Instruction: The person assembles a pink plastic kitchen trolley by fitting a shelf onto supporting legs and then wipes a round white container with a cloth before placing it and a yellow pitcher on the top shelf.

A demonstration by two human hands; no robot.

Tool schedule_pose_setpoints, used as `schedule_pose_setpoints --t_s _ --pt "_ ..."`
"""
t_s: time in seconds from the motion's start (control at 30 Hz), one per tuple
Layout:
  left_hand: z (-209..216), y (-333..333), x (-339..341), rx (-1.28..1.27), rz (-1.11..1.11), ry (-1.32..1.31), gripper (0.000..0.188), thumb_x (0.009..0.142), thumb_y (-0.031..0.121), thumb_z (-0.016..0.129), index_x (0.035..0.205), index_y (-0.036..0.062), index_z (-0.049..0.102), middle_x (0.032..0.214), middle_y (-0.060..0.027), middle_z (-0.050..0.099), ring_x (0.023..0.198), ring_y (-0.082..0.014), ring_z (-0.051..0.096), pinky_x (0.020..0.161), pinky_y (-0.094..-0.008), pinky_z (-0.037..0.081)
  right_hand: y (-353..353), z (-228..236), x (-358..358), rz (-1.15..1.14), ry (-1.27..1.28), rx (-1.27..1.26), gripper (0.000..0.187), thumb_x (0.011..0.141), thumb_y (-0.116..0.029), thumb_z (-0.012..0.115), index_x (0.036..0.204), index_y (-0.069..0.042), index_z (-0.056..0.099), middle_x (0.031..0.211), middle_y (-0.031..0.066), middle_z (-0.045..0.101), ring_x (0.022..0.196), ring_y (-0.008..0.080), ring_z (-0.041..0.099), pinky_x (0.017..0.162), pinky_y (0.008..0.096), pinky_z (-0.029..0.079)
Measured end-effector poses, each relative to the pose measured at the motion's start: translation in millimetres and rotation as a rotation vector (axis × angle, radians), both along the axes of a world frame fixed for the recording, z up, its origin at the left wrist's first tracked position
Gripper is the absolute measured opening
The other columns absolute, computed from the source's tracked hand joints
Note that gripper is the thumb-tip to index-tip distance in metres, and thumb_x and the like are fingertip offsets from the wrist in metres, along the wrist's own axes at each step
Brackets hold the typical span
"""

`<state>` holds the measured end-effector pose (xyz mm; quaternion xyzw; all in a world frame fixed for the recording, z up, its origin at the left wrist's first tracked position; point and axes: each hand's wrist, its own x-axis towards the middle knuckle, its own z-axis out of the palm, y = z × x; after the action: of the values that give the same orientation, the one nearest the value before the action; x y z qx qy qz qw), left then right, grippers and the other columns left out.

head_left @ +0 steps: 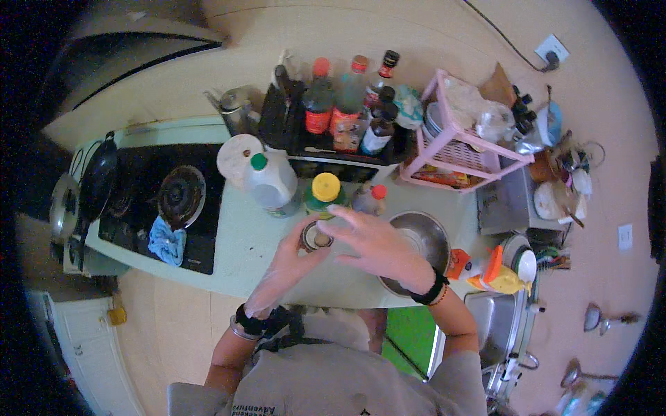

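A small round jar [318, 240], seen from above with something brownish inside, is between my hands over the counter. My left hand [288, 258] curves round its left and near side, fingers and thumb against it. To the right, my right hand [378, 244] is open, its fingers apart and reaching over the jar's far right side with nothing visible in them. Both hands seem to wear thin clear gloves. Just beyond the fingertips stands a green bottle with a yellow cap [325, 188], partly hidden. A small red-capped bottle [370, 199] stands beside it.
A steel bowl [431, 232] sits beneath my right forearm. At left are a white jug with green cap [271, 182] and a stove [159, 208] with a blue cloth [167, 242]. Several sauce bottles, a pink rack [458, 142] and a sink [494, 322] lie beyond and right.
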<state>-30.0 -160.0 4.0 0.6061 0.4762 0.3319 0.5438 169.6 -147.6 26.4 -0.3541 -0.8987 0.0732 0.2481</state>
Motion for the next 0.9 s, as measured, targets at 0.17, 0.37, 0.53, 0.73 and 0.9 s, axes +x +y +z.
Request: schedule_pose_setpoints --t_s 0.17,0.37,0.53,0.73,0.9 --pt "-5.7 -10.0 -12.2 -0.010 -0.017 0.098 0.070 0.077 0.007 0.066 0.137 0.0057 0.029 0.120 -0.0095 0.048 0.108 -0.0154 0.048 0.091 -0.0293 0.040 6.2 -32.3 -20.9 0.168 0.017 -0.082 0.050 0.069 -0.020 0.069 0.116 -0.014 0.051 0.118 0.0108 0.049 0.102 0.0293 0.054 0.077 0.0386 0.048" --pt "-0.4 -15.7 -20.8 -0.077 -0.022 0.093 0.075 0.081 0.013 0.061 0.142 0.0082 0.017 0.120 -0.0119 0.052 0.088 -0.0129 0.052 0.088 -0.0317 0.041 18.7 -33.3 -6.5 0.055 0.083 -0.060 0.036 0.072 -0.022 0.067 0.105 -0.013 0.057 0.111 0.0094 0.053 0.097 0.0296 0.056 0.074 0.0377 0.049" --pt "-3.8 -28.6 -30.7 -0.100 0.136 -0.008 0.066 0.085 0.012 0.056 0.141 0.0118 0.022 0.122 -0.0084 0.050 0.085 -0.0131 0.051 0.082 -0.0273 0.042 69.9 -42.9 58.0 -0.411 0.248 -0.009 0.034 0.077 -0.024 0.063 0.107 -0.008 0.057 0.112 0.0142 0.054 0.097 0.0324 0.055 0.079 0.0396 0.047" --pt "-18.4 -43.6 -46.6 0.000 0.186 0.031 0.058 0.087 0.015 0.052 0.139 0.0091 0.026 0.121 -0.0092 0.051 0.089 -0.0141 0.052 0.084 -0.0287 0.041 128.2 -64.1 95.3 -0.702 0.281 0.056 0.037 0.077 -0.020 0.064 0.110 -0.006 0.057 0.108 0.0183 0.053 0.102 0.0351 0.051 0.086 0.0416 0.043" --pt "-20.0 -55.7 -47.3 -0.056 0.226 0.013 0.056 0.087 0.016 0.052 0.137 0.0074 0.029 0.121 -0.0091 0.051 0.090 -0.0140 0.049 0.087 -0.0296 0.039 158.6 -71.7 100.7 -0.728 0.269 0.241 0.039 0.077 -0.017 0.064 0.112 -0.003 0.055 0.112 0.0203 0.051 0.104 0.0370 0.049 0.088 0.0442 0.041"
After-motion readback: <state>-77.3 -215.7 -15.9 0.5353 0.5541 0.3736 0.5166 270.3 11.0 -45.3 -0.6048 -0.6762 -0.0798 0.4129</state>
